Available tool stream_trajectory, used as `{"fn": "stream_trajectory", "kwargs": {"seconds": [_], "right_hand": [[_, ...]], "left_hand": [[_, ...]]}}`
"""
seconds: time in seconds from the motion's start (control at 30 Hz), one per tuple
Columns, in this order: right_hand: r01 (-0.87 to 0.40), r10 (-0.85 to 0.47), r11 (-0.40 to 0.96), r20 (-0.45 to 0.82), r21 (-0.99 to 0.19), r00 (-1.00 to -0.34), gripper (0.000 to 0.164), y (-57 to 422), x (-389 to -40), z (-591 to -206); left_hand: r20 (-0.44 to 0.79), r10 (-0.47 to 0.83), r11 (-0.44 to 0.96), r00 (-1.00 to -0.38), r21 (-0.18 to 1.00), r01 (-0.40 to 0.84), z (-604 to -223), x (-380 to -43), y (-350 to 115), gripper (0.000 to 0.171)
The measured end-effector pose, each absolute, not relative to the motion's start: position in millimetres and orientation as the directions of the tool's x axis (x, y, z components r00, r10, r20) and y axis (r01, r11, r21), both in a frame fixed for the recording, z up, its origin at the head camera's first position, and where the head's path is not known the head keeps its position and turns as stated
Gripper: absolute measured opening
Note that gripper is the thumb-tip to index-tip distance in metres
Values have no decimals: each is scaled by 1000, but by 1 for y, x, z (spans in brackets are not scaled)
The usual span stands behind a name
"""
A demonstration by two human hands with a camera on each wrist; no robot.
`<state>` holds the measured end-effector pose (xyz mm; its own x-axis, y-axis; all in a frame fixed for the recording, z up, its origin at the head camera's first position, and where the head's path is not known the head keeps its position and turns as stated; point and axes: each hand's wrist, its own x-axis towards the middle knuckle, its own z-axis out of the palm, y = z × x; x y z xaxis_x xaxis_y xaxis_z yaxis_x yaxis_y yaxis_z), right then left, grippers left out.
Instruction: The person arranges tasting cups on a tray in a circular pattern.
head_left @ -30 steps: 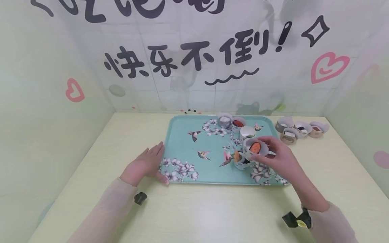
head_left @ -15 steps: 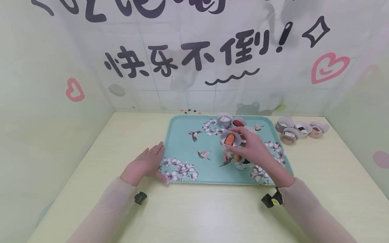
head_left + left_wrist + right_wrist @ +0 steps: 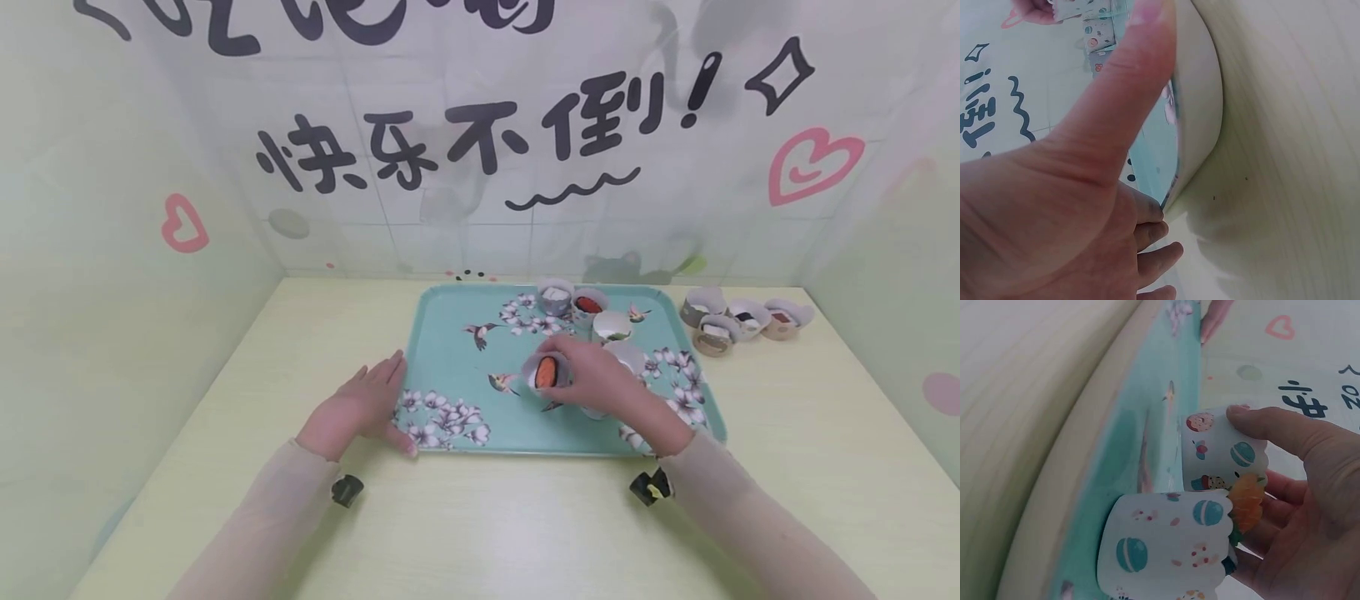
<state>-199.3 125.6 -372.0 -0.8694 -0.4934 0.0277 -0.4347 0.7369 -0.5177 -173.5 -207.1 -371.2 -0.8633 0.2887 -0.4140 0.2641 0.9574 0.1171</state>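
Cup (image 3: 1219, 450) pinched in the right hand (image 3: 588, 375), tight quarters all round.

Right thumb's at the rim, other fingers on the far side, with an orange piece (image 3: 546, 372) showing inside; can't tell whether the base touches the tray (image 3: 450, 367). Left hand (image 3: 360, 404) is well apart, straight fingers against the tray's left edge, gripping nothing. Biggest worry, imo: the neighbour cup (image 3: 1160, 544) just under the right hand, carrot-like bit (image 3: 1245, 503) poking out the top. A low swing back could clip that and tip the lot. Squeeze too hard and the wall might buckle; tilt it and the orange piece could roll out. A shove from the left hand might slide everything.
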Motion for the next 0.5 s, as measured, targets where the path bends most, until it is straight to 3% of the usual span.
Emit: {"fn": "stream_trajectory", "kwargs": {"seconds": [0.17, 0.5], "right_hand": [[-504, -551, 745, 23, -437, -834, 46, 127, -197, -378], [-540, -567, 771, 24, -337, -824, 47, 130, -188, -378]], "left_hand": [[-420, 284, 959, -862, 122, 257, -369, -173, -206, 138], [-417, 289, 957, -862, 115, 265, -370, -173, -206, 138]]}}
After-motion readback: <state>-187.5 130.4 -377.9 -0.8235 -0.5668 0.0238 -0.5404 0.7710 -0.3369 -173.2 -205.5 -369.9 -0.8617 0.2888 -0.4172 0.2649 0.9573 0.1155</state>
